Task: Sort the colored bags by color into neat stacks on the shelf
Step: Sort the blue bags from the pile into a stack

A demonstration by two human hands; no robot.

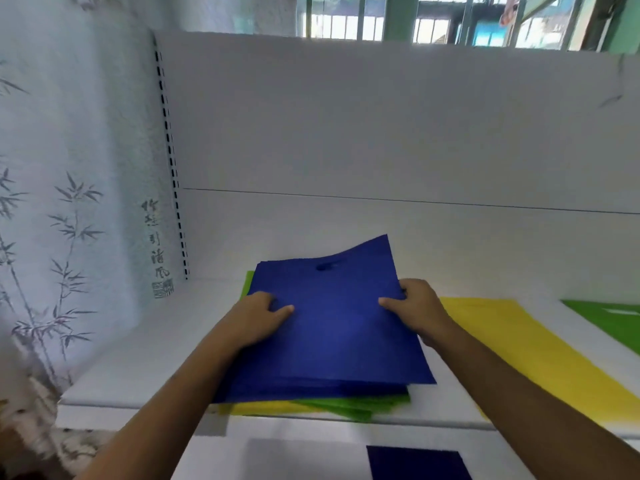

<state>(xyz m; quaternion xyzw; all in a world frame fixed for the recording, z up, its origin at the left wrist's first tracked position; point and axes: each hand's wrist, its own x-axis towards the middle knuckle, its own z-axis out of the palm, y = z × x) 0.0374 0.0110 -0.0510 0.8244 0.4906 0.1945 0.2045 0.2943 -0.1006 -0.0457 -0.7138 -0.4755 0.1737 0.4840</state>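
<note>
Several flat blue bags [332,327], far corner curled

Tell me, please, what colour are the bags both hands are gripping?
Blue bags, clearest in the head view.

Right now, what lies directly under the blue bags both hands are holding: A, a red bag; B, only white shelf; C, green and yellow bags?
C: green bags and yellow bags stick out beneath the blue bags at the near shelf edge.
</note>
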